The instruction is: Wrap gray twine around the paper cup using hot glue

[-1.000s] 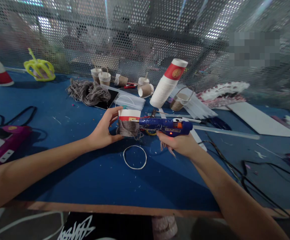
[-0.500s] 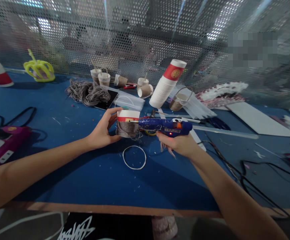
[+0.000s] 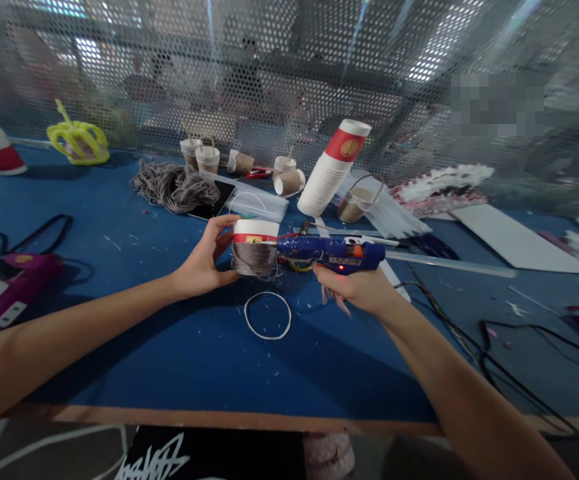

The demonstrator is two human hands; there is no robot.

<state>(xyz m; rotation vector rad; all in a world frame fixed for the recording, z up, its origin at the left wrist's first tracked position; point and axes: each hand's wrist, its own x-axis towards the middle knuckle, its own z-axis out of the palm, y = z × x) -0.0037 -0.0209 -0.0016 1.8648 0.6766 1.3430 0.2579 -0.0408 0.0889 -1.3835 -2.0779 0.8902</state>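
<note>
My left hand [image 3: 203, 261] is wrapped round a paper cup [image 3: 255, 248] whose lower half is covered in grey yarn, with a red and white band at its top. My right hand [image 3: 359, 288] grips a blue glue gun [image 3: 330, 253] with a red light on. The gun's nozzle touches the cup's side at the edge of the yarn. A white ring [image 3: 268, 315] lies on the blue table [image 3: 179, 347] just below the cup.
A grey yarn bundle [image 3: 176, 185], several small wrapped cups [image 3: 208, 158], a leaning stack of paper cups [image 3: 333, 168] and a yellow crown [image 3: 78, 140] lie farther back. A pink tool [image 3: 14, 287] sits left. Black cables [image 3: 494, 347] run right. Mesh screen [image 3: 269, 80] behind.
The cup has turned slightly in my left hand and sits a little lower and to the left. The glue gun has stayed almost where it was.
</note>
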